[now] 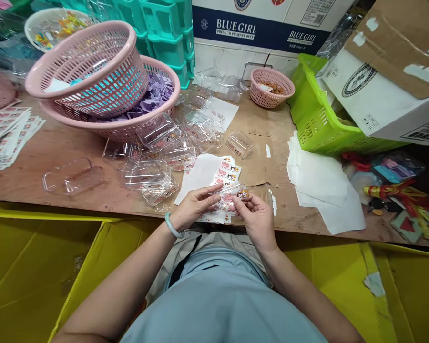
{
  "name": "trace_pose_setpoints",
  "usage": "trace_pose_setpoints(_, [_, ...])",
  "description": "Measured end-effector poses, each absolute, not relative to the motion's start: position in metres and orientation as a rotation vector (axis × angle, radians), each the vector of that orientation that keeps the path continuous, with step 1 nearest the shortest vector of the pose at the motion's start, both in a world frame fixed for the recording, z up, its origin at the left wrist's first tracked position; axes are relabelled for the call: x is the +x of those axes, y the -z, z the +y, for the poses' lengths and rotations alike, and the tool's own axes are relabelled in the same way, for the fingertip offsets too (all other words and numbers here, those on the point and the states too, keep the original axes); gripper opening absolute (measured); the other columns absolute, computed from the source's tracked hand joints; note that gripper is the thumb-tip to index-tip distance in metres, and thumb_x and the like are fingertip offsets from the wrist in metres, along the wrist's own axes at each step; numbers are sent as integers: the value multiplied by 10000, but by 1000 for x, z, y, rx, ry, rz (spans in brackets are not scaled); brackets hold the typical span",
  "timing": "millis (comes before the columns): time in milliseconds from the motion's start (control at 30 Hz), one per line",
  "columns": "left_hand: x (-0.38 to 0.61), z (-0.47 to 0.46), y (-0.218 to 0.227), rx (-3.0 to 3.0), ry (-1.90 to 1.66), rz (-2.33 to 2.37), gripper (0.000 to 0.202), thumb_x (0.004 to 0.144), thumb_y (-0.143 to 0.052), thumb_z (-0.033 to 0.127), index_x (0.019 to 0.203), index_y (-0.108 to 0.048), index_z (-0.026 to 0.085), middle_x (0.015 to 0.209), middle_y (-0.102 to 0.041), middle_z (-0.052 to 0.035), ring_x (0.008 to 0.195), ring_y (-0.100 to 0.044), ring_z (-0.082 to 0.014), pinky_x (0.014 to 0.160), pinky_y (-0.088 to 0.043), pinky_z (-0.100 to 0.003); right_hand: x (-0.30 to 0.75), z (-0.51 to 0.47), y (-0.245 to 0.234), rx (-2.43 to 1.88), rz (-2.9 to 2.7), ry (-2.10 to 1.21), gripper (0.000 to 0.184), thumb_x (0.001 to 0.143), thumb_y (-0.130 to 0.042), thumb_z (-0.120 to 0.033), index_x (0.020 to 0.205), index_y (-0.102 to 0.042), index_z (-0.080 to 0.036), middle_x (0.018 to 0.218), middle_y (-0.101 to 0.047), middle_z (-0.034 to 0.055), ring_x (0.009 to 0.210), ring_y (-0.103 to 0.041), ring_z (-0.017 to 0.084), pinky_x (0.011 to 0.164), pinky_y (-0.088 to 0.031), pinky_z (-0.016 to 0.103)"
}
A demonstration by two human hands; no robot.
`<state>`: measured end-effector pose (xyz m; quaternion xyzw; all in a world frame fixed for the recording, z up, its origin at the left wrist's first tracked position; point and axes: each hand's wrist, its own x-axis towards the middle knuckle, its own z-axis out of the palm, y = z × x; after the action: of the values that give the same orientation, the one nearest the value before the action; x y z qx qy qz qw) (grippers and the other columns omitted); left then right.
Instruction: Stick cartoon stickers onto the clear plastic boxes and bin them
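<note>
Between my two hands is a small clear plastic box (221, 194), low over the table's near edge. My left hand (196, 205) has its thumb and fingers around the left side of the box. At its right end, my right hand (259, 219) pinches with thumb and forefinger, beside a sticker (243, 193) with a cartoon animal. Whether the sticker is fully stuck down I cannot tell. Under and behind the box lie sheets of cartoon stickers (231, 171), partly covered by blank white paper (202, 175).
Several clear boxes (146, 174) are heaped on the left, with a single one (240, 144) behind my hands. Pink baskets (89, 71) stand back left, one holding purple pieces. White sheets (318, 178), a green crate (314, 109) and a small pink basket (271, 90) are on the right.
</note>
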<state>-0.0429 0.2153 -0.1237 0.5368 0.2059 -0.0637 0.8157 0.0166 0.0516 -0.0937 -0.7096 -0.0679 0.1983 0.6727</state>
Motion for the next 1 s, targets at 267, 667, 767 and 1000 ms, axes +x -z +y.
trace_pose_setpoints(267, [-42, 212, 120, 1141, 137, 423, 605, 713, -775, 422, 1271, -619, 248, 1297, -616, -65, 1109, -597, -224, 926, -506, -367, 13, 55, 91, -1648, -177, -385, 232, 756, -746, -401, 787, -679, -181, 685, -688, 9, 618, -633, 138, 595, -504, 244])
trace_pose_setpoints(667, [-38, 197, 113, 1343, -8, 474, 709, 669, -788, 423, 1278, -609, 109, 840, -640, -32, 735, -526, -120, 693, -484, -273, 26, 45, 111, -2205, -745, 294, 193, 884, -609, -341, 750, -674, -219, 668, -631, 48, 651, -575, 178, 676, -433, 298])
trace_pose_setpoints(767, [-37, 197, 115, 1352, -24, 473, 706, 659, -796, 423, 1267, -618, 111, 773, -616, -3, 701, -513, -107, 688, -486, -267, 29, 46, 119, -2211, -760, 342, 168, 901, -578, -314, 777, -641, -220, 717, -615, 56, 693, -574, 183, 698, -447, 302])
trace_pose_setpoints(1000, [-42, 190, 121, 1352, -75, 472, 699, 660, -799, 432, 1268, -620, 137, 1101, -685, -93, 919, -623, -192, 844, -532, -333, 44, 37, 125, -1921, -317, 55, 506, 839, -628, -412, 1276, -465, -215, 1109, -596, 110, 935, -610, 202, 723, -539, 315])
